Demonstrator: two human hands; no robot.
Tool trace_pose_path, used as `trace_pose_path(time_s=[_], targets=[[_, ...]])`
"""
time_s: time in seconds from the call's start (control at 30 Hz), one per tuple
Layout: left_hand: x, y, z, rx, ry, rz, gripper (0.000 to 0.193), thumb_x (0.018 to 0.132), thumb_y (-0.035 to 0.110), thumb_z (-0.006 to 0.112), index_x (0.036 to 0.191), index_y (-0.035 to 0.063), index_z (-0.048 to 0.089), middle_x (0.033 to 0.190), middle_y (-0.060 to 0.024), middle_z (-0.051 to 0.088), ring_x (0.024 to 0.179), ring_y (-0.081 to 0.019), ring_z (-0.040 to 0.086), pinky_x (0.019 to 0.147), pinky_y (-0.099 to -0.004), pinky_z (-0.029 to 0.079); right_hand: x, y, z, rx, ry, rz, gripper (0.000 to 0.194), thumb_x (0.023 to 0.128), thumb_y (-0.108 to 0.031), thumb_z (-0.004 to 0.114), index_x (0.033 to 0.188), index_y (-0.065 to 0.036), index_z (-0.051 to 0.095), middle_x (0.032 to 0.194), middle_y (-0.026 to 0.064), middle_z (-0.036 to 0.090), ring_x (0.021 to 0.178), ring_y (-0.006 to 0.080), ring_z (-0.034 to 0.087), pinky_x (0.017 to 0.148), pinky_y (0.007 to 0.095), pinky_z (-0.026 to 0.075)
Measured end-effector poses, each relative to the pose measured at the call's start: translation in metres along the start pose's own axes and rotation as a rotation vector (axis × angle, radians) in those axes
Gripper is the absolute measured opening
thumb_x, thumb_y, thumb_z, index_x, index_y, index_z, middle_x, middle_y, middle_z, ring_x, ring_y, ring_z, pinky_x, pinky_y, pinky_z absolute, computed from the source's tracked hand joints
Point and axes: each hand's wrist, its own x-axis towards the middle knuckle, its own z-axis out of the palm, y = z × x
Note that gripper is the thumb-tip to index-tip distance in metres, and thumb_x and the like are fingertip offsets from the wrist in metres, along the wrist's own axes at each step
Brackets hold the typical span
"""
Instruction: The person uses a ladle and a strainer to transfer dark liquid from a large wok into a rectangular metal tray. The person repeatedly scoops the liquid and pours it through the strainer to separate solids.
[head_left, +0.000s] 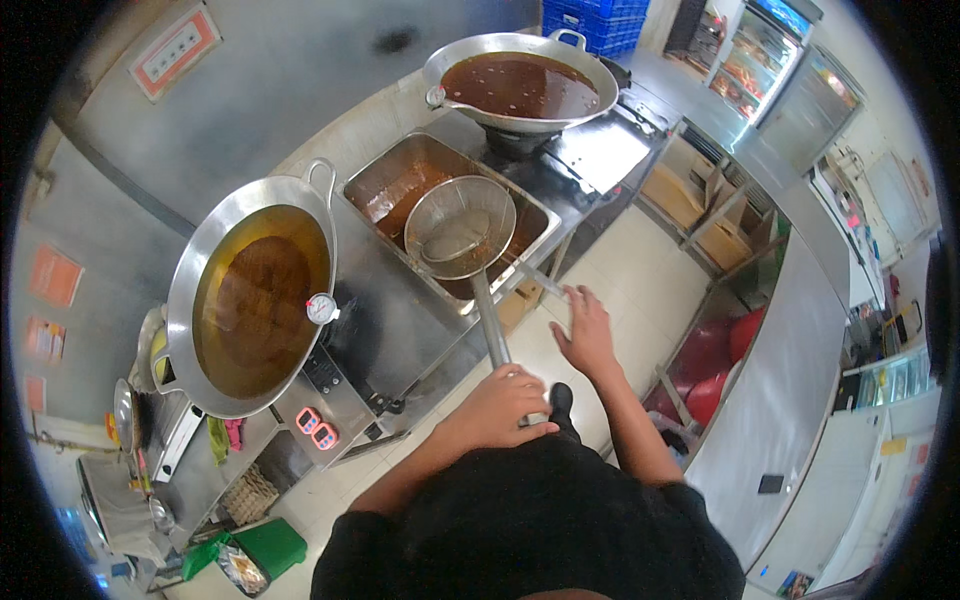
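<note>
My left hand (504, 409) grips the long handle of a wire-mesh skimmer (460, 217), whose round basket rests over a rectangular stainless-steel pan (551, 225) with brown residue inside. Another handle (536, 276) sticks out over the pan's near edge. At its end is my right hand (585, 326), fingers apart; whether it touches that handle I cannot tell. Left of the pan, a large metal wok (180, 300) holds yellow-brown oil, with a dial thermometer (322, 308) at its rim. Behind the pan, a second wok (487, 120) holds dark brown liquid, with another dial thermometer (436, 96) on its rim.
Two orange-red timers (316, 429) lie on the front of the steel counter (390, 330). Blue crates (596, 22) stand at the back. To the right is a long steel table (780, 360) with red containers beneath. A green bin (274, 551) sits on the floor at lower left.
</note>
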Motion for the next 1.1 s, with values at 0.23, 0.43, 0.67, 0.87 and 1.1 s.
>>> trace_pose_path(time_s=[0.23,0.43,0.67,0.87,1.1], targets=[[0.048,0.001,0.043,-0.043,0.305,-0.34,0.031,0.089,0.026,0.071,0.067,0.0077,0.059,0.071,-0.0061,0.06,0.079,-0.026,0.06,0.098,-0.0436,0.042,0.087,0.024,0.076,-0.037,-0.399,-0.101,0.051,0.093,-0.009,0.049,0.142,0.002,0.04,0.115,0.0252,0.058,0.098,0.0409,0.066,0.077,0.0467,0.058],[0.085,-0.015,0.077,0.065,0.356,-0.611,0.018,0.087,0.014,0.069,0.073,0.0073,0.061,0.084,-0.0069,0.066,0.102,-0.0237,0.064,0.105,-0.0465,0.041,0.124,0.069,0.058,0.056,-0.521,-0.26,0.046,0.092,-0.005,0.046,0.137,0.003,0.043,0.111,0.0274,0.062,0.091,0.0429,0.069,0.076,0.0482,0.058],[0.098,-0.074,0.108,0.215,0.472,-0.806,0.005,0.09,0.011,0.065,0.086,0.0069,0.066,0.097,-0.0075,0.069,0.12,-0.0248,0.061,0.114,-0.0495,0.037,0.158,0.092,0.013,0.217,-0.558,-0.122,0.064,0.09,-0.002,0.047,0.152,-0.005,0.03,0.106,0.0306,0.063,0.092,0.0475,0.066,0.078,0.054,0.055],[0.098,-0.068,0.1,0.263,0.655,-0.823,0.009,0.093,0.011,0.063,0.098,0.004,0.065,0.113,-0.0096,0.067,0.129,-0.0298,0.055,0.113,-0.0487,0.038,0.108,0.119,0.06,0.37,-0.437,-0.13,0.079,0.086,0.005,0.049,0.157,-0.011,0.02,0.115,0.0321,0.062,0.09,0.0476,0.066,0.079,0.0546,0.053],[0.078,-0.046,0.098,0.136,0.856,-0.775,0.025,0.092,0.012,0.065,0.116,0.0049,0.058,0.131,-0.0139,0.057,0.131,-0.0352,0.05,0.109,-0.0435,0.041,0.099,0.131,0.088,0.291,-0.577,-0.016,0.078,0.086,0.004,0.051,0.156,-0.007,0.021,0.101,0.0331,0.065,0.085,0.0478,0.065,0.073,0.0563,0.049]])
